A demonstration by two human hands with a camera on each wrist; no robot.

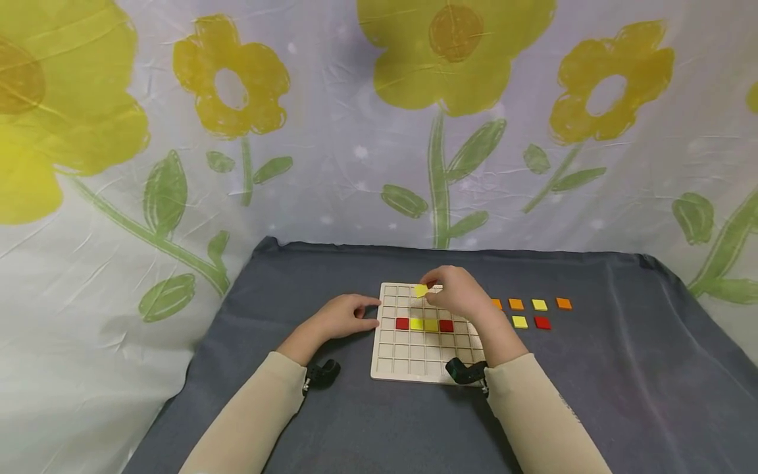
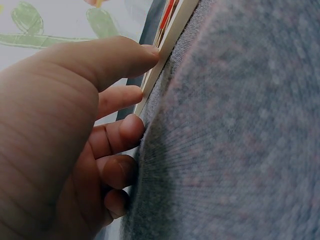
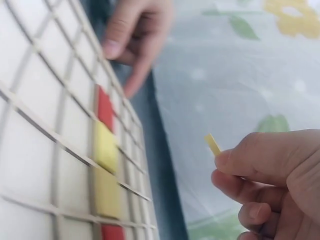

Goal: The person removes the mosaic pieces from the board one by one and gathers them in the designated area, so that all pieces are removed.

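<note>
A light wooden grid board (image 1: 410,370) lies on the dark cloth. In one of its rows sit a red tile (image 1: 402,323), two yellow tiles (image 1: 423,324) side by side, and another red tile (image 1: 446,326). My right hand (image 1: 460,293) pinches a yellow tile (image 3: 212,144) between thumb and forefinger, raised over the far part of the board. At the board's left edge, my left hand (image 1: 343,317) touches the side with thumb and forefinger extended. The left wrist view shows its thumb (image 2: 145,55) against the board's edge, the other fingers loosely bent near the cloth.
Right of the board lie loose square tiles: orange tiles (image 1: 516,304), yellow tiles (image 1: 539,305) and a red tile (image 1: 542,322). One orange tile is partly hidden by my right forearm. A flower-printed curtain (image 1: 331,197) hangs behind the dark grey cloth (image 1: 379,428).
</note>
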